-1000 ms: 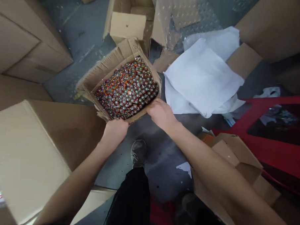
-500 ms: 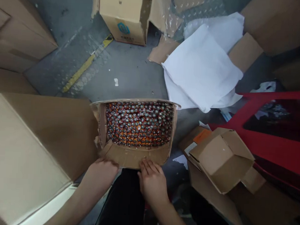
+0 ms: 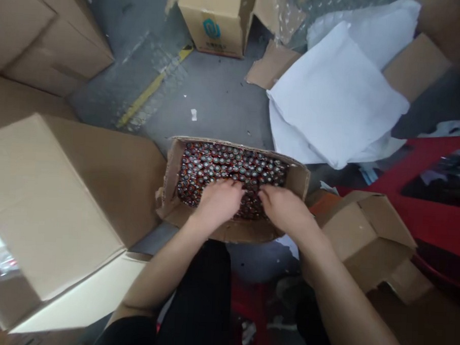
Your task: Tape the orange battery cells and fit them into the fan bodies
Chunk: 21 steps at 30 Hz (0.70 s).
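Note:
An open cardboard box (image 3: 169, 165) stands in front of my knees, packed with upright rows of batteries (image 3: 200, 166) whose round silver ends face up. Over the middle of the rows is my left hand (image 3: 221, 198), back up and fingers curled down at the battery tops. My right hand (image 3: 282, 205) comes in from the box's right side, its fingers bent and drawn together close to the left fingertips. Both sets of fingertips are partly hidden and blurred, so what they grip does not show.
A large open carton (image 3: 79, 211) stands close on the left. White foam sheets (image 3: 336, 96) lie on the floor beyond the box to the right. Small empty cartons (image 3: 368, 234) and a red plastic crate (image 3: 434, 217) are at the right. A printed carton (image 3: 213, 29) stands farther off.
Both hands have left the box's near flap and moved forward over the batteries. The near flap is now less visible. The whole view has shifted, with the box appearing farther right.

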Tool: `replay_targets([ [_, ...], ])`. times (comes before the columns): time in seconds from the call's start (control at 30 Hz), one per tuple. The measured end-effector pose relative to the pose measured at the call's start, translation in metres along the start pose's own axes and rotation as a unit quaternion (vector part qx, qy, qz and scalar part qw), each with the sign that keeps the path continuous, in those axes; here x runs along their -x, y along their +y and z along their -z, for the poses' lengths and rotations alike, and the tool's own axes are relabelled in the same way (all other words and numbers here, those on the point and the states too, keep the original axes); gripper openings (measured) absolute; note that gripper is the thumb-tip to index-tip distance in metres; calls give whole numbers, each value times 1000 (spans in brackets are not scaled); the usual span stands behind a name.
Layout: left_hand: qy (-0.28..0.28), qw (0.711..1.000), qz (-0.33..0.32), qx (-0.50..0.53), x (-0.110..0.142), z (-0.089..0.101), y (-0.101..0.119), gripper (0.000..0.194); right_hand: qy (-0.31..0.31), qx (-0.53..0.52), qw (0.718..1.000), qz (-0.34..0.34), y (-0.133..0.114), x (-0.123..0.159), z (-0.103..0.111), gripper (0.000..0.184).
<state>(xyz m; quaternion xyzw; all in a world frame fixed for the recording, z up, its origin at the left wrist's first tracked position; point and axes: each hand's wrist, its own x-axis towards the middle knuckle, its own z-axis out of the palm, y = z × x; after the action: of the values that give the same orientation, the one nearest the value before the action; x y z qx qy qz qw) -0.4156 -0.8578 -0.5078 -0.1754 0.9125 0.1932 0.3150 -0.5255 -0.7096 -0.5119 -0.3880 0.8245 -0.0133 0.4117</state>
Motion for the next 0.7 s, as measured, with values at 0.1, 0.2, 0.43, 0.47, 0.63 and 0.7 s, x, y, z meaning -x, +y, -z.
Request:
replay_targets([
  [0.1, -13, 1000, 27, 0, -32, 3, -23, 39, 69, -32, 997, 1, 18, -1, -5, 44],
  [0.2, 28, 999, 23, 30, -69, 3, -31, 43, 114, -14, 992, 56, 12, 0, -16, 49],
  [0.43, 143, 989, 24, 20, -87, -22, -12, 54, 54, 74, 996, -18, -3, -67, 10, 54],
  [0.47, 149, 988, 30, 27, -84, -28, -14, 53, 35, 83, 996, -23, -3, -76, 14, 57],
  [0.63, 184, 981, 14, 63, -78, -49, -34, 35, 1, 122, 992, -30, 1, -90, 20, 70],
  [0.7, 192, 978, 1, 79, -78, -52, -39, 29, -6, 126, 992, -31, 3, -88, 21, 65],
])
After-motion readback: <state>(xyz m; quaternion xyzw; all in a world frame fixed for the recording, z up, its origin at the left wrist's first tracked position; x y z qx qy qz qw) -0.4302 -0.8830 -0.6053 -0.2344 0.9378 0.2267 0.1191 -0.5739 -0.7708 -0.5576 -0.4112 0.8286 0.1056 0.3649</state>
